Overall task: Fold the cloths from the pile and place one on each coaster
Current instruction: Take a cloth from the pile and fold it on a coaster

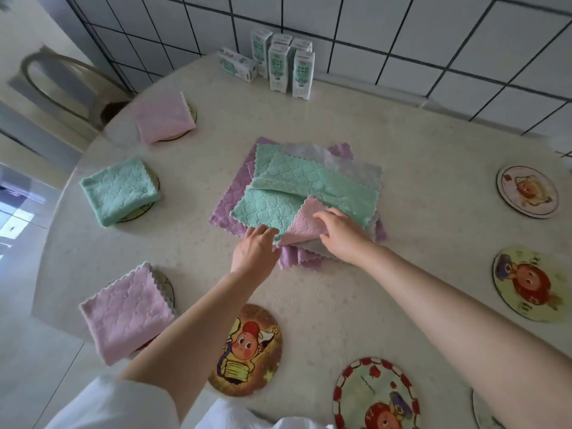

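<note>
Microfibre pile [309, 178]: purple, green, grey and pink cloths, lying loosely stacked at the middle of the worktop [418, 144], with edges fanning out of line.

Green cloth [266, 209]: sitting on top at the pile's near side, with a pink flap [305, 222] turning up beside it.

Left hand [253, 247]: reaching to the green cloth's near corner, fingers extended. The tips are hiding at the cloth's edge, so a grasp cannot be told.

Right hand [340, 235]: lying over the pink flap, fingers curving onto it. Whether it is pinching or only pressing cannot be told.

Placed items: far pink square [164, 117], green square [119, 190] and near pink square [127, 308], each covering a coaster along the worktop's left edge.

Waiting items: lightbulb coaster [246, 348] and red-rimmed coaster [376, 394] by the near edge; far right coaster [527, 191] and near right coaster [526, 283] by the right edge.

Risks, as judged:
- The plush layers are probably clinging, so a lift may be carrying two cloths or dragging the pile askew.
- An uneven hold may be skewing the fold.
- The near pink square appears to be overhanging the left edge, so a passing sleeve may be sweeping it off.
</note>
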Tool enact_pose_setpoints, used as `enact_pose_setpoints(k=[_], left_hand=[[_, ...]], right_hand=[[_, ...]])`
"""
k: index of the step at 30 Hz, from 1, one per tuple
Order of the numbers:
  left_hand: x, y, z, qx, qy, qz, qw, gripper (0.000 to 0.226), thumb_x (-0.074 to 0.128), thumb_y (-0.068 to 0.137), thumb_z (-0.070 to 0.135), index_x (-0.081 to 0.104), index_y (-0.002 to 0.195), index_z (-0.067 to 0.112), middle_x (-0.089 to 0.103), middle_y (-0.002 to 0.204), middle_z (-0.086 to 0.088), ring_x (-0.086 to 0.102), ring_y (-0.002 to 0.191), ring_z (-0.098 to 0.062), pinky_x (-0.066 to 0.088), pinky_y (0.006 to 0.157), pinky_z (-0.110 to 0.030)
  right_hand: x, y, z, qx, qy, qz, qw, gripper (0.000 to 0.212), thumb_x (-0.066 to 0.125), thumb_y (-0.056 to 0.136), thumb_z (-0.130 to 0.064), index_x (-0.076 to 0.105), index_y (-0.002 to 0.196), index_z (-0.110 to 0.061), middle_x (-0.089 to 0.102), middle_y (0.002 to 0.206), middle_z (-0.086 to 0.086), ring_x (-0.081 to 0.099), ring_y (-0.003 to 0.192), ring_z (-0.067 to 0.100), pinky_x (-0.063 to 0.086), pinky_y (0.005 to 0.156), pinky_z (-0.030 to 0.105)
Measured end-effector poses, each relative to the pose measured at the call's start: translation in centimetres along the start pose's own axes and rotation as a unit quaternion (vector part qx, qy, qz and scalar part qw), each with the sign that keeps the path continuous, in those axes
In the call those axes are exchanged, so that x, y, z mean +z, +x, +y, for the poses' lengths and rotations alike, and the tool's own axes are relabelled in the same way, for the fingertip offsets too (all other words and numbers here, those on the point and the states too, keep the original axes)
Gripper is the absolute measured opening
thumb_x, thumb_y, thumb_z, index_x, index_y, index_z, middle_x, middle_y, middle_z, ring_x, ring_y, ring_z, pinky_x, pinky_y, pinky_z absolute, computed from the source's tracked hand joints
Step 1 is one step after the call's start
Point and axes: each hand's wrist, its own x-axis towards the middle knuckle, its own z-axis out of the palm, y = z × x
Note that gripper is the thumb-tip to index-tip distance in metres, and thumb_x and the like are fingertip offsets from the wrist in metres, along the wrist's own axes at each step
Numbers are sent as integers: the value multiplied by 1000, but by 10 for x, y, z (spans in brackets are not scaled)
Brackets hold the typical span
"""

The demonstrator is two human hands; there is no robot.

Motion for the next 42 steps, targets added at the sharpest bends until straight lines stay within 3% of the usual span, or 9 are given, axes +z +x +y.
enact_pose_setpoints(k=[9,12,16,20,25,29,32,37,42], left_hand=[[15,18,-4,101,-9,48,994,13,67,82,10,66,95,10,63,94,-4,52,91,-27,50,72,-42],[12,18,-5,152,-30,64,986,12,66,82,10,63,94,11,62,92,-1,54,91,-24,51,74,-39],[-1,24,-5,212,-41,79,973,8,62,85,12,61,93,11,63,91,0,58,89,-22,50,79,-36],[-11,40,-15,219,-15,88,972,19,69,81,10,67,100,10,69,96,-1,62,93,-22,51,84,-34],[-32,68,-31,153,3,90,984,24,70,82,11,73,106,16,72,108,-1,64,105,-21,52,93,-39],[-65,82,-27,79,-11,66,995,28,62,86,13,71,110,24,70,104,-7,64,91,-29,56,75,-41],[-87,93,-16,67,-26,90,993,33,56,88,10,68,116,23,69,111,-10,63,96,-30,54,80,-39],[-109,91,5,112,-113,156,975,35,54,84,-3,70,113,10,71,106,-13,67,93,-27,47,83,-23],[-112,55,7,158,-96,183,965,41,56,80,-2,69,114,17,71,107,-12,68,91,-30,55,80,-36]], right_hand=[[6,41,-15,-65,-147,-44,986,86,48,75,22,30,142,-28,27,149,0,34,129,31,47,92,41],[3,43,-12,-59,-158,-20,985,63,54,77,13,42,128,-21,46,117,5,46,102,26,49,68,38],[-10,34,-5,-49,-99,-7,994,19,58,85,-4,60,100,-15,51,95,3,55,87,25,41,62,33],[-25,14,4,-68,14,3,998,3,61,86,-11,62,84,-12,49,85,3,50,76,20,37,65,32],[-56,-3,10,-51,33,15,998,15,66,86,-22,58,76,-14,49,77,3,49,68,20,32,59,28],[-83,-8,18,-15,-7,82,996,8,63,84,-15,64,82,-7,59,79,8,58,75,29,35,63,32],[-98,-14,15,35,35,156,987,11,57,88,-12,69,88,-11,66,76,4,60,73,22,38,64,27],[-101,-29,10,59,83,299,949,13,58,88,-10,71,91,-9,72,87,7,62,77,18,37,67,18],[-84,-71,12,31,93,386,917,12,61,86,-11,70,93,-12,72,88,2,66,77,16,47,70,20]])
